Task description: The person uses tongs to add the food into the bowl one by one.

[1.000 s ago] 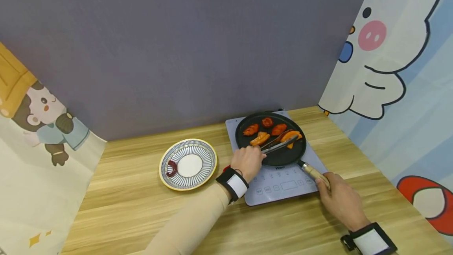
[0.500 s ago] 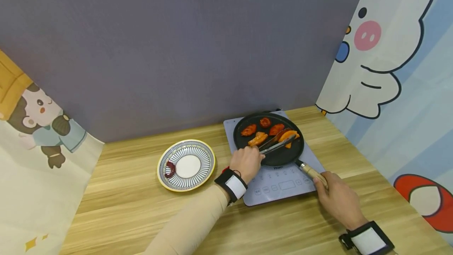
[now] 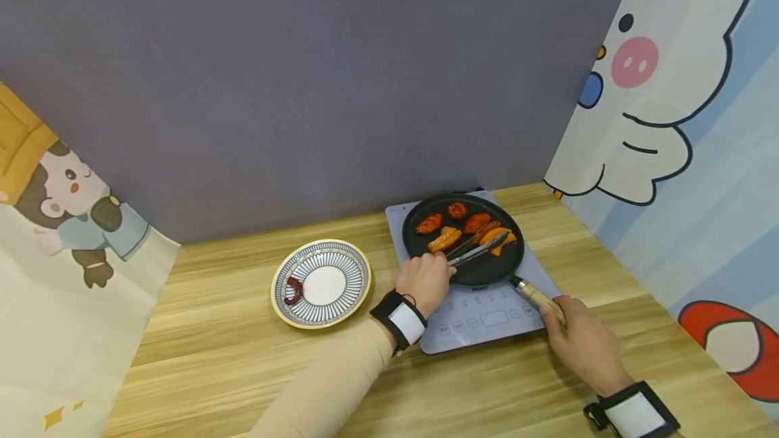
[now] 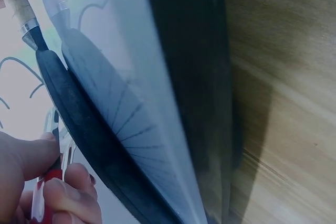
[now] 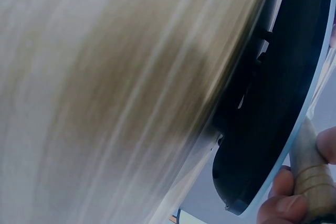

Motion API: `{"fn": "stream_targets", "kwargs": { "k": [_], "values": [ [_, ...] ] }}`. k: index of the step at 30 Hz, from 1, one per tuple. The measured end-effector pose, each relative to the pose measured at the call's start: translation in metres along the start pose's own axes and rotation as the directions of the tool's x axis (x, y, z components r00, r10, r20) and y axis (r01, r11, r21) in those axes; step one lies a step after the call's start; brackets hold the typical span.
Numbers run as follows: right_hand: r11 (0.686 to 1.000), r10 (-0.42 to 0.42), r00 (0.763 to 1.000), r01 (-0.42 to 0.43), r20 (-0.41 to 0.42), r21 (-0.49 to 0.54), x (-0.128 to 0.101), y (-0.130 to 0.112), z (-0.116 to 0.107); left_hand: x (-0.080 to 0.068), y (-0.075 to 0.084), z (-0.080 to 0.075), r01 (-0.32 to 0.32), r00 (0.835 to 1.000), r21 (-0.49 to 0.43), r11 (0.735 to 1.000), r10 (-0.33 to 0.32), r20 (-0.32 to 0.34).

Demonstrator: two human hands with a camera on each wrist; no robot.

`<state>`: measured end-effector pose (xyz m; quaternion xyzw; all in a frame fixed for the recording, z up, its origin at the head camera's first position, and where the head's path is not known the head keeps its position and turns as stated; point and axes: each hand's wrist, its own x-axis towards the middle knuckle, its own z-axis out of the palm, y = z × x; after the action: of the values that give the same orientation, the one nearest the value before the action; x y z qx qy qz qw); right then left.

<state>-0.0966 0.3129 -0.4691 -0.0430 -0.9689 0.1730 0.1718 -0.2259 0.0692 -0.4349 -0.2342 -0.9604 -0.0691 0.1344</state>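
Observation:
In the head view my left hand [image 3: 424,280] holds metal tongs [image 3: 475,253] over the black frying pan [image 3: 420,249]. The tong tips lie at an orange piece of food [image 3: 496,238] on the pan's right side. In the left wrist view, the thumb and curled fingers wrap the tongs' red grip [image 4: 51,187]. My right hand [image 3: 587,340] grips the pan's wooden handle [image 3: 535,295], which also shows in the right wrist view. Two reddish wing-shaped pieces, a round red piece [image 3: 458,210] and another orange piece [image 3: 445,239] lie in the pan.
The pan sits on a flat induction cooker [image 3: 487,320] with printed touch controls. Left of it stands a patterned yellow-rimmed plate [image 3: 325,284] with a dark red curled piece [image 3: 293,290] on it. A grey panel [image 3: 292,86] closes off the table's [image 3: 207,357] back edge.

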Motion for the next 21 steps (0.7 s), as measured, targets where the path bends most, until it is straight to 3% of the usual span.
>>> {"fn": "stream_targets", "kwargs": {
  "k": [10, 21],
  "values": [
    [1.000, 0.008, 1.000, -0.008, 0.007, 0.002, 0.000, 0.000, 0.000, -0.001, -0.002, -0.004, -0.002, 1.000, -0.023, 1.000, 0.003, 0.014],
    [1.000, 0.007, 1.000, -0.007, 0.004, 0.008, 0.000, 0.000, 0.000, -0.012, -0.007, -0.010, -0.032, 0.998, -0.028, 0.999, 0.031, -0.054]
  ]
}}
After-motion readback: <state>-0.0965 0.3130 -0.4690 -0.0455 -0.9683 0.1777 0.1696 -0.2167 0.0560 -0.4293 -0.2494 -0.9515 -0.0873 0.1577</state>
